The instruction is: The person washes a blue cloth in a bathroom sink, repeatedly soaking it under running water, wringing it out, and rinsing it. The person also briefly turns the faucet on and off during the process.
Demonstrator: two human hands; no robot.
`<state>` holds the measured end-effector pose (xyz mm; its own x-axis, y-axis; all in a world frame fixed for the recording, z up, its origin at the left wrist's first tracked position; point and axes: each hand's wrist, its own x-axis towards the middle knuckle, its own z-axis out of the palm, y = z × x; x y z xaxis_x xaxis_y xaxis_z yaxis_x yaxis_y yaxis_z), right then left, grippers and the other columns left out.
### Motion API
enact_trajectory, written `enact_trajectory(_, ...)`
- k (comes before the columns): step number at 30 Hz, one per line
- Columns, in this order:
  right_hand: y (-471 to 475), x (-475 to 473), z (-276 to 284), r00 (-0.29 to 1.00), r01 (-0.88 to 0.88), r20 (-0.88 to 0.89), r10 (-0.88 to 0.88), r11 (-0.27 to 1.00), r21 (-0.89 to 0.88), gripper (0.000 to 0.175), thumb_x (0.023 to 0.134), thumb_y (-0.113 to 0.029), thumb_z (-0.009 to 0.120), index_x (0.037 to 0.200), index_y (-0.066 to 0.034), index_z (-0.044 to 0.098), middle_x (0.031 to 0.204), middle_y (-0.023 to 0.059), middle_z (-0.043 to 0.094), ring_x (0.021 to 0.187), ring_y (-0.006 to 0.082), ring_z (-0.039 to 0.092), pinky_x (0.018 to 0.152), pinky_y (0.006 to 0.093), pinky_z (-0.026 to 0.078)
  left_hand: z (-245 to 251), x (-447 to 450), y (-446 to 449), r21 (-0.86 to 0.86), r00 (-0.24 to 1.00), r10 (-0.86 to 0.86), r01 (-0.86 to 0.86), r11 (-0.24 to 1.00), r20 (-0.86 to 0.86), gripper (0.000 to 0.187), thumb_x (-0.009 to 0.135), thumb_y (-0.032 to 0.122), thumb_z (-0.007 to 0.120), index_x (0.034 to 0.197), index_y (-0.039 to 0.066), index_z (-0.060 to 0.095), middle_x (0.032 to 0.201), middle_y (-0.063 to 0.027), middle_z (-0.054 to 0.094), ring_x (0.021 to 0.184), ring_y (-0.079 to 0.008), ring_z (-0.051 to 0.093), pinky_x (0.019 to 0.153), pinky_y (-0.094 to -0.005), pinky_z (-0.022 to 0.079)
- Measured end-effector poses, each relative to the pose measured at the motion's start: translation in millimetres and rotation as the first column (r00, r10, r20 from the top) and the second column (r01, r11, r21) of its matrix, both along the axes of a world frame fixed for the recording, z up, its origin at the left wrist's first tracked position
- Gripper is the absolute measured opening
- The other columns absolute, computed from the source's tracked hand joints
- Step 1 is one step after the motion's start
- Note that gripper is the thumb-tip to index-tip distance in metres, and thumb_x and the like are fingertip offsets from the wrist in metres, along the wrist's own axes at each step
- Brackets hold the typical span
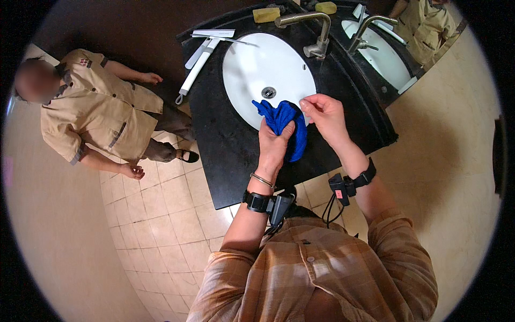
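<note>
A crumpled blue cloth (283, 116) is bunched in my left hand (271, 141), over the near rim of a white oval washbasin (245, 76). Part of the cloth hangs down over the black countertop (225, 169). My right hand (328, 116) is raised just right of the cloth, apart from it, near the basin's right edge. Its fingers are curled, with the thumb and forefinger tips close together. I see nothing between them, though the palm side is partly hidden. The metal drain (268, 92) shows beyond the cloth.
A metal faucet (318, 36) rises behind the basin. White squeegees (203, 60) lie at the counter's left, one reaching over the rim. A yellow sponge (266, 15) sits at the back, beside a mirror (382, 52). A person in a beige shirt (108, 104) stands left on the tiled floor (161, 209).
</note>
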<state>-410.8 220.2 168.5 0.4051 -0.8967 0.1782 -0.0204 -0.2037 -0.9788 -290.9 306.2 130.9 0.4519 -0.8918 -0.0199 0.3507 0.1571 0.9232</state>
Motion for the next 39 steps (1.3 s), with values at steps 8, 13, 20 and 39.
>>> enact_trajectory(8,-6,18,7,0.99,0.14,0.02,-0.141,0.989,0.037,0.016,0.086,-0.017,0.068,0.088,-0.0004,0.069,0.071,0.0003,0.063,0.062,0.0071,0.056,0.056,0.021,0.046,-3,8,2,0.032,0.999,-0.025,0.024,0.999,0.028,0.043,0.094,0.024,0.06,0.124,-0.003,0.046,0.105,-0.0064,0.061,0.095,-0.0108,0.055,0.085,-0.0264,0.047)
enact_trajectory(13,-20,-3,9,0.992,0.124,0.01,-0.126,0.986,0.11,0.017,0.09,-0.019,0.063,0.095,-0.0028,0.066,0.079,0.0003,0.064,0.068,0.0061,0.056,0.057,0.0209,0.045,-2,18,0,0.02,0.922,-0.079,0.094,0.995,-0.38,0.053,0.1,0.046,0.036,0.126,0.001,0.047,0.116,-0.0095,0.06,0.103,-0.0187,0.059,0.09,-0.0345,0.049)
enact_trajectory(20,5,17,0,0.999,-0.008,-0.039,0.004,0.996,-0.091,0.012,0.09,-0.011,0.062,0.093,-0.0007,0.066,0.082,0.0028,0.067,0.069,0.0054,0.057,0.062,0.0196,0.045,-1,29,1,0.002,0.79,-0.076,0.098,0.995,-0.608,0.056,0.1,0.05,0.028,0.126,0.005,0.048,0.121,-0.0114,0.057,0.112,-0.0257,0.055,0.098,-0.0423,0.043)
enact_trajectory(39,-16,12,-9,0.985,0.092,0.105,-0.135,0.935,0.344,0.016,0.087,-0.017,0.068,0.095,-0.003,0.069,0.08,0.002,0.067,0.067,0.0057,0.056,0.059,0.0196,0.047,-7,49,8,-0.036,0.842,-0.028,0.01,0.999,-0.538,0.057,0.101,0.048,0.028,0.132,0.003,0.044,0.129,-0.0142,0.053,0.118,-0.0301,0.052,0.102,-0.0465,0.039)
